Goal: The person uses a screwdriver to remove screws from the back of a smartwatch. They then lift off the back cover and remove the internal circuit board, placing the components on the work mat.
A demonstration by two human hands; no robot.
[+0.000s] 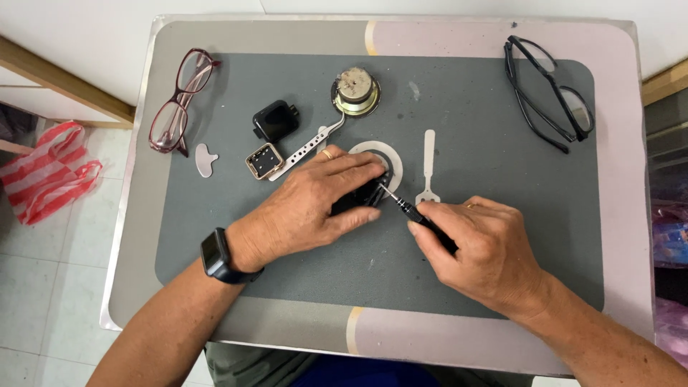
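Your left hand [315, 211] is pressed flat over a small black part [358, 197] at the centre of the frame, fingers curled down on it so it sits pinned against the grey mat [459, 129]. Your right hand [480, 247] is closed around a slim black screwdriver [412, 211], thumb and forefinger pinching the shaft, its bright tip meeting the black part just beside your left fingertips. A white ring [390, 161] shows beneath and behind the part, half hidden by your hand.

Keep that left hand heavy, since the part looks small enough to skate on the mat if the pressure lets up. I'd say the blade wants to stand more in line with the screw; right now it comes in low and slanted from the lower right, and a slanted tip is likely to cam out. Turn with the fingertips, not the wrist, and press in while you twist.

Mind what's near. Just above your left hand lie a square metal-framed module [264, 160] and a perforated metal strip [304, 150], with a black square casing [274, 120] beyond them and a round brass-coloured speaker [356, 92] at upper centre. A white forked pry tool [428, 166] lies just above your right thumb. Red glasses [179, 100] rest at upper left, black glasses [548, 89] at upper right, both well apart from the work.
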